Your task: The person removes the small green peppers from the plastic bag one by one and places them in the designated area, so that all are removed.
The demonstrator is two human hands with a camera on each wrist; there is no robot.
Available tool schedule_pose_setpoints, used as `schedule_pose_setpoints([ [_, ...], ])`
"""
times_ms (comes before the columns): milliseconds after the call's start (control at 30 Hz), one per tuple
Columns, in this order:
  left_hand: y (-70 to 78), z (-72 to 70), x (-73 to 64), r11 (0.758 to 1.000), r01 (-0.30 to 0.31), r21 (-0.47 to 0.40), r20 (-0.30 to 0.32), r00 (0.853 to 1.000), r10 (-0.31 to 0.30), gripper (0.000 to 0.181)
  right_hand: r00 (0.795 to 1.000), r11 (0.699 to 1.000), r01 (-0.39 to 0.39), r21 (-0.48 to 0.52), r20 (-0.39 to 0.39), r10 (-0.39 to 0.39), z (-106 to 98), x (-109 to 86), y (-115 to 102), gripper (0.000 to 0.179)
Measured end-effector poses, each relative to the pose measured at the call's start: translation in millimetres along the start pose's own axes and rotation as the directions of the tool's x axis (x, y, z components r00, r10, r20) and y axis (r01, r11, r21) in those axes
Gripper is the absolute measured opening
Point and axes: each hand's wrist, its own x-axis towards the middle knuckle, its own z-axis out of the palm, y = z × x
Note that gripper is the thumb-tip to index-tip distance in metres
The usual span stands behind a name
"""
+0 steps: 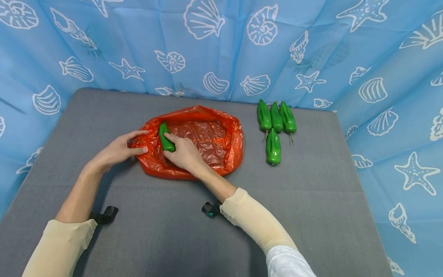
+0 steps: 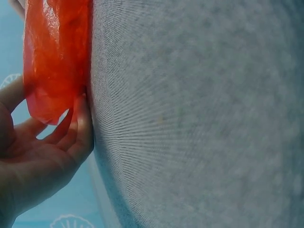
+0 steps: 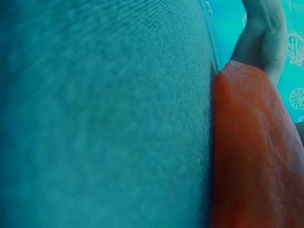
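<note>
A red plastic bag point(image 1: 236, 144) lies on the table with its mouth spread wide. At its left end my left hand point(image 1: 115, 151) grips the rim, thumb on the near side and fingers on the far side. My right hand point(image 1: 187, 154) reaches into the bag and holds a green pepper point(image 1: 164, 134) between thumb and fingers, close to the bag's left wall. In the left wrist view the left hand point(image 2: 45, 152) curls around the end of the bag point(image 2: 57, 61). The right wrist view shows the bag's side point(image 3: 256, 152), which hides the right hand's fingers.
Several green peppers point(image 1: 273, 148) lie together on the table right of the bag, some with thin stems. Grey cloth covers the table point(image 1: 155, 231). A blue curtain point(image 1: 228, 50) with white shells and starfish hangs behind it and along the sides.
</note>
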Motion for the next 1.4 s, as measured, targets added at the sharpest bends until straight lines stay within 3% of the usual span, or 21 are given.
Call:
schedule_pose_setpoints([
  [367, 0.8, -0.5, -1.2, 1.000, -0.008, 0.003, -0.012, 1.000, 0.008, 0.078, 1.000, 0.992, -0.009, 0.128, -0.001, 0.009, -7.1, -2.3, 7.2, 0.058],
  [667, 0.8, -1.7, -2.2, 1.000, 0.014, 0.004, -0.019, 1.000, -0.014, 0.078, 0.999, 0.988, -0.022, 0.156, -0.040, 0.029, -13.6, -6.1, 13.3, 0.057],
  [1033, 1.8, -0.9, -1.9, 1.000, 0.017, 0.006, -0.016, 1.000, -0.017, 0.080, 0.996, 0.978, 0.052, 0.200, -0.080, -0.037, -24.5, -10.8, 21.3, 0.056],
  [1400, 1.5, -1.4, -2.2, 1.000, 0.020, 0.004, -0.018, 1.000, -0.019, 0.081, 0.978, 0.958, 0.121, 0.262, -0.196, -0.070, -34.1, -16.1, 27.3, 0.053],
])
